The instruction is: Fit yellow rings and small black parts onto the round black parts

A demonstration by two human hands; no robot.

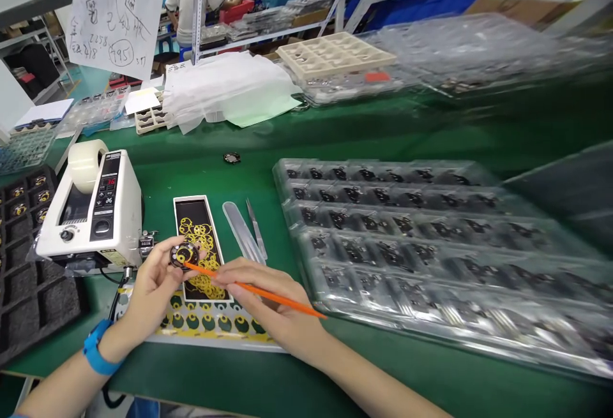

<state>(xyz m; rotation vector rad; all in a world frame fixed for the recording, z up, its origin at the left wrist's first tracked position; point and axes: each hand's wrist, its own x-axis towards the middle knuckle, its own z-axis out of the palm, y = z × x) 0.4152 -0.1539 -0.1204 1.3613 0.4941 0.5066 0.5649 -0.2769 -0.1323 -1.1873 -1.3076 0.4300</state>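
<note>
My left hand [152, 285] pinches a small round black part with a yellow ring [184, 255] and holds it above a narrow black tray of yellow rings [198, 246]. My right hand [268, 306] grips a thin orange stick [253, 289]. The stick's tip touches the round part. A blue band sits on my left wrist. Under both hands lies a sheet of round stickers [211, 323].
A white tape dispenser [93, 210] stands at the left beside a black foam tray [29, 277]. Tweezers [256, 236] and a clear strip lie right of the ring tray. Clear blister trays of black parts [431, 246] fill the right. People work at the far shelves.
</note>
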